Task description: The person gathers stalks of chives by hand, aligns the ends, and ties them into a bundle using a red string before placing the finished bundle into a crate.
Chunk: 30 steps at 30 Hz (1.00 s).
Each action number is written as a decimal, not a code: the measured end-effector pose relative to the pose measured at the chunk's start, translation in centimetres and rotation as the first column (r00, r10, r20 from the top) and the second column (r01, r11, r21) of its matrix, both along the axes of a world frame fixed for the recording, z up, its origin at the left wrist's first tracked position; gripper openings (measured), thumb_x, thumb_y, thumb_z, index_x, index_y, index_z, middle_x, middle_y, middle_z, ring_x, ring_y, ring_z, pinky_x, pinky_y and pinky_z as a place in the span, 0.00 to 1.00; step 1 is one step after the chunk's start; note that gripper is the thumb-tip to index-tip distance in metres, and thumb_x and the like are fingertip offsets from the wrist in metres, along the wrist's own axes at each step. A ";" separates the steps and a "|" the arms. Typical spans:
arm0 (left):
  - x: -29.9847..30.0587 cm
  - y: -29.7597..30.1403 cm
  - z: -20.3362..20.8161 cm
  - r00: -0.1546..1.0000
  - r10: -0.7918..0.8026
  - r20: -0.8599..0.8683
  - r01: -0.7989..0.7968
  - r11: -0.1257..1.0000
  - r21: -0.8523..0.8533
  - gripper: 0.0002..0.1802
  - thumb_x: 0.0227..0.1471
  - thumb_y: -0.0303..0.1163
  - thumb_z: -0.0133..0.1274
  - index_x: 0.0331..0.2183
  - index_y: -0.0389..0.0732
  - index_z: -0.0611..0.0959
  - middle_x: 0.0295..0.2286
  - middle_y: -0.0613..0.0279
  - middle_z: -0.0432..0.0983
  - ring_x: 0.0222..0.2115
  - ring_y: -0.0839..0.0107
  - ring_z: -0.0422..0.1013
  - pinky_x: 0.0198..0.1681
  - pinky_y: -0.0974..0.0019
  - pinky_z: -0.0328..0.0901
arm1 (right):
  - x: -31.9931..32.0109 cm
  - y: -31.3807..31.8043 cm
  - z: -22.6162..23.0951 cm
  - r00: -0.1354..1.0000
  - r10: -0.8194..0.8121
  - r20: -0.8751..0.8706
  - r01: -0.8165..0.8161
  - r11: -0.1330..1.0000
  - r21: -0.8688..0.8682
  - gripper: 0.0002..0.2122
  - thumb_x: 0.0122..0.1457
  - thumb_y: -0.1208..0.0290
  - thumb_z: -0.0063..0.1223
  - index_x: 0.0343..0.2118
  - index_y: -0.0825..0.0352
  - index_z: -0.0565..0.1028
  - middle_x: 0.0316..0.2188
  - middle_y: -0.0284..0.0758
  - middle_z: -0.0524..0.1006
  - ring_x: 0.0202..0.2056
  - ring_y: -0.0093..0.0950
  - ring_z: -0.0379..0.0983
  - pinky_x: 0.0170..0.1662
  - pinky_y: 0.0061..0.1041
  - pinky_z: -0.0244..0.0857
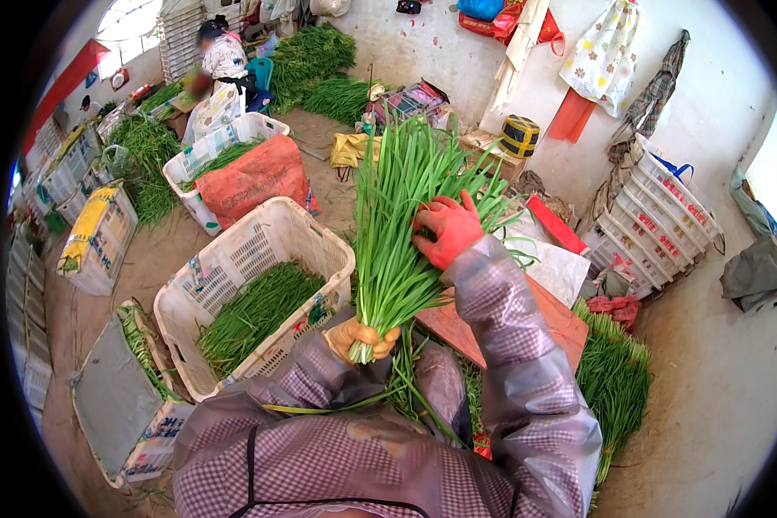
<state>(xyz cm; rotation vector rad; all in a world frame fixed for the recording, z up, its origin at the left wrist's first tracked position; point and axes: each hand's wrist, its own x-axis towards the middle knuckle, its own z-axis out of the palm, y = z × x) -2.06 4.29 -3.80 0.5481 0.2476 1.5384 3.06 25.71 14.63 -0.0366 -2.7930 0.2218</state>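
Note:
A big upright bunch of garlic chives (397, 207) fans out in front of me, leaves up and pale stem ends down. Round its base my left hand (358, 339), in a yellowish glove, is closed in a grip. Against the right side of the leaves is my right hand (449, 229) in a red glove, with bent fingers closed on some of the leaves and one finger raised. Its fingertips are partly hidden among the leaves. Loose stems (406, 380) lie across my lap below the bunch.
A white plastic crate (181, 332) with chives stands at my left, another with a red sack (259, 181) behind it. A reddish board (540, 315) and piled chives (613, 380) lie at my right. Stacked crates (656, 216) lean by the wall. Another person (224, 60) sits far left.

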 end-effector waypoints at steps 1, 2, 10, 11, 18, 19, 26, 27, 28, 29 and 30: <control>0.0 0.0 -0.1 1.000 0.002 0.000 -0.002 1.000 -0.006 0.32 0.40 0.32 0.65 0.48 0.38 0.71 0.34 0.59 0.72 0.26 0.72 0.68 0.28 0.69 0.64 | 0.1 0.0 0.3 1.000 0.001 0.021 -0.001 1.000 0.011 0.14 0.47 0.62 0.58 0.39 0.52 0.79 0.44 0.32 0.75 0.55 0.39 0.63 0.64 0.54 0.36; 0.1 -0.1 -0.1 1.000 0.004 0.000 -0.004 1.000 -0.011 0.32 0.40 0.32 0.65 0.48 0.38 0.70 0.34 0.59 0.72 0.26 0.72 0.68 0.28 0.69 0.64 | 0.2 0.0 0.5 0.999 0.002 0.042 -0.003 1.000 0.022 0.13 0.47 0.62 0.58 0.38 0.51 0.79 0.41 0.31 0.77 0.53 0.38 0.65 0.64 0.54 0.36; 0.9 -0.2 1.7 0.996 0.039 -0.077 -0.043 0.998 -0.051 0.29 0.40 0.33 0.64 0.45 0.37 0.72 0.31 0.62 0.71 0.23 0.77 0.66 0.26 0.72 0.62 | 1.1 0.6 1.6 0.986 0.165 0.015 -0.165 0.966 0.201 0.05 0.44 0.66 0.60 0.27 0.52 0.81 0.27 0.27 0.75 0.43 0.33 0.70 0.64 0.54 0.37; 1.0 -0.2 1.7 0.995 0.028 -0.091 -0.032 0.998 -0.049 0.30 0.40 0.33 0.63 0.45 0.37 0.72 0.31 0.61 0.71 0.23 0.76 0.66 0.25 0.72 0.62 | 1.3 0.8 1.5 0.975 0.215 -0.047 -0.201 0.956 0.216 0.04 0.43 0.67 0.60 0.25 0.52 0.81 0.25 0.27 0.74 0.42 0.32 0.71 0.64 0.54 0.37; 1.1 0.2 1.8 0.997 0.029 -0.074 -0.035 0.997 -0.073 0.27 0.40 0.31 0.63 0.44 0.36 0.73 0.33 0.59 0.73 0.23 0.73 0.68 0.26 0.71 0.65 | 0.1 0.1 0.3 0.964 -0.030 0.265 -0.158 0.735 0.660 0.08 0.52 0.69 0.45 0.32 0.53 0.78 0.32 0.25 0.77 0.46 0.26 0.71 0.68 0.47 0.34; 1.2 0.5 2.0 0.998 0.023 -0.059 -0.028 0.996 -0.079 0.26 0.40 0.31 0.62 0.44 0.36 0.73 0.32 0.59 0.73 0.23 0.73 0.68 0.26 0.70 0.65 | 0.0 0.4 0.3 0.949 -0.069 0.308 -0.159 0.740 0.654 0.09 0.54 0.69 0.45 0.34 0.53 0.79 0.34 0.26 0.78 0.47 0.27 0.71 0.68 0.48 0.32; 2.0 -0.3 2.1 0.998 0.048 -0.047 -0.055 0.986 -0.155 0.29 0.41 0.32 0.62 0.46 0.37 0.72 0.33 0.59 0.72 0.24 0.75 0.67 0.27 0.71 0.63 | 4.1 10.4 4.8 0.880 -0.475 -0.018 0.342 0.607 0.717 0.10 0.52 0.71 0.48 0.36 0.54 0.77 0.39 0.28 0.78 0.49 0.26 0.71 0.67 0.38 0.42; 1.6 -0.4 2.0 0.996 0.078 -0.035 -0.082 0.984 -0.158 0.27 0.42 0.31 0.62 0.45 0.37 0.73 0.32 0.60 0.73 0.25 0.74 0.68 0.27 0.71 0.65 | 5.5 10.5 6.4 0.857 -0.513 -0.046 0.420 0.643 0.640 0.10 0.51 0.73 0.48 0.36 0.55 0.78 0.36 0.32 0.79 0.45 0.33 0.74 0.61 0.36 0.55; 1.1 -0.7 2.2 0.993 0.117 -0.027 -0.120 0.979 -0.166 0.25 0.42 0.30 0.62 0.44 0.37 0.74 0.32 0.60 0.74 0.25 0.74 0.69 0.27 0.71 0.66 | 6.2 9.2 7.6 0.773 -0.634 -0.041 0.552 0.639 0.536 0.09 0.52 0.72 0.50 0.35 0.56 0.79 0.34 0.34 0.79 0.41 0.34 0.76 0.52 0.36 0.65; 1.1 -0.1 2.5 0.993 0.120 -0.014 -0.121 0.981 -0.151 0.23 0.43 0.29 0.62 0.43 0.37 0.75 0.32 0.60 0.74 0.25 0.74 0.71 0.26 0.71 0.68 | 9.5 11.4 6.5 0.827 -0.455 -0.331 0.540 0.805 0.243 0.06 0.54 0.69 0.52 0.34 0.59 0.78 0.33 0.38 0.79 0.37 0.36 0.77 0.42 0.36 0.69; 1.0 0.0 3.2 0.988 0.152 -0.021 -0.153 0.974 -0.167 0.21 0.43 0.28 0.61 0.42 0.37 0.76 0.32 0.61 0.75 0.25 0.74 0.71 0.26 0.72 0.68 | 11.4 12.0 5.6 0.811 -0.418 -0.408 0.491 0.867 0.086 0.07 0.54 0.68 0.54 0.35 0.60 0.78 0.33 0.40 0.78 0.34 0.35 0.77 0.38 0.33 0.69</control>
